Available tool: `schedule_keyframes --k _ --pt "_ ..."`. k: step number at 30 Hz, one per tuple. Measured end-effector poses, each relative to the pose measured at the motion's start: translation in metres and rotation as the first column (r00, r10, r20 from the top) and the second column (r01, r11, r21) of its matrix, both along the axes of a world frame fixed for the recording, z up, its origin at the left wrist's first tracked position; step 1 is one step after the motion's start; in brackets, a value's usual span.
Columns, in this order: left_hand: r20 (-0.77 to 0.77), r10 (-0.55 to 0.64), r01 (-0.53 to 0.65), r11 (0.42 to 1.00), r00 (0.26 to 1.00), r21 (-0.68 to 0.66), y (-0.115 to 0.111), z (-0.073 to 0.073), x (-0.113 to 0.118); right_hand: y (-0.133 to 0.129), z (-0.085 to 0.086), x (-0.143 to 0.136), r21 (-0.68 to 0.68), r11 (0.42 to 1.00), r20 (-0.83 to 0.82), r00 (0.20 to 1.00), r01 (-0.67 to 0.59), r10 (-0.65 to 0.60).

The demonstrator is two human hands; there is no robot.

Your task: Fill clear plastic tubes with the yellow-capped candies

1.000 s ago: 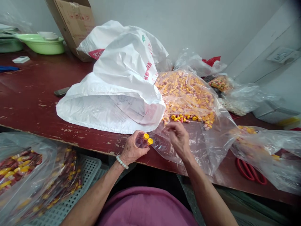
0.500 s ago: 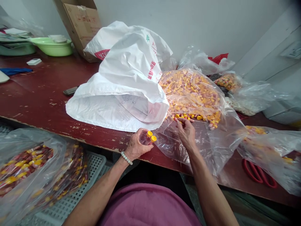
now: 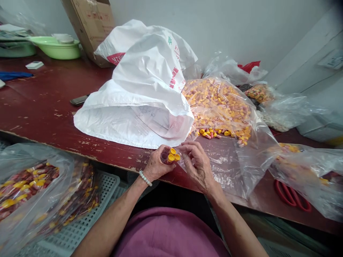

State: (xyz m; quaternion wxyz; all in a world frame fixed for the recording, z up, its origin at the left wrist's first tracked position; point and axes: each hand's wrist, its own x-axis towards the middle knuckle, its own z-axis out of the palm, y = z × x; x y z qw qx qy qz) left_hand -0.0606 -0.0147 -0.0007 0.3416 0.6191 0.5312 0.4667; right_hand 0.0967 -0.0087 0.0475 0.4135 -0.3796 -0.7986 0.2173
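My left hand (image 3: pixel 157 166), with a pale bead bracelet at its wrist, is closed round a bunch of clear plastic tubes (image 3: pixel 164 155). Three yellow caps (image 3: pixel 172 156) show at their upper ends. Just to the right is my right hand (image 3: pixel 197 164), its fingers loosely bent and apart, with nothing visible in them. Beyond it, a clear bag (image 3: pixel 218 103) holds many small yellow caps with red-and-white striped parts, and some lie at its mouth. A white sack (image 3: pixel 144 82) opens towards me, with clear tubes inside.
Red-handled scissors (image 3: pixel 292 196) lie at the right edge of the red table (image 3: pixel 45 103). Below left, bags of yellow-capped tubes (image 3: pixel 34 185) rest on a plastic crate (image 3: pixel 107 184). A green basin (image 3: pixel 57 48) and a cardboard box (image 3: pixel 92 32) stand at the back left.
My right hand has moved left from the loose caps at the bag's mouth to beside my left hand. Three yellow caps now show at the tubes, where there were two.
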Motion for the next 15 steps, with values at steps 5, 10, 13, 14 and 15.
schedule_keyframes --k 5,10,13,14,15 --pt "0.001 0.011 -0.011 1.0 1.0 0.008 0.001 -0.003 -0.001 -0.011 -0.004 -0.003 0.112 0.993 0.304 0.953 -0.034 -0.002" --pt "0.019 0.038 -0.037 0.999 0.999 -0.028 0.002 -0.007 0.001 0.038 -0.012 0.028 0.072 0.976 0.132 0.968 0.205 -0.213" --pt "0.032 0.06 -0.059 0.997 0.998 -0.043 0.002 -0.007 0.002 0.092 -0.027 0.059 0.122 0.812 0.305 0.757 0.571 -0.578" --pt "0.036 0.058 -0.057 0.997 0.998 -0.042 0.002 -0.007 0.002 0.107 -0.032 0.067 0.176 0.788 0.437 0.67 0.59 -0.6" --pt "0.039 0.057 -0.056 0.998 0.998 -0.04 0.002 -0.007 0.002 0.119 -0.037 0.073 0.22 0.775 0.542 0.587 0.592 -0.602"
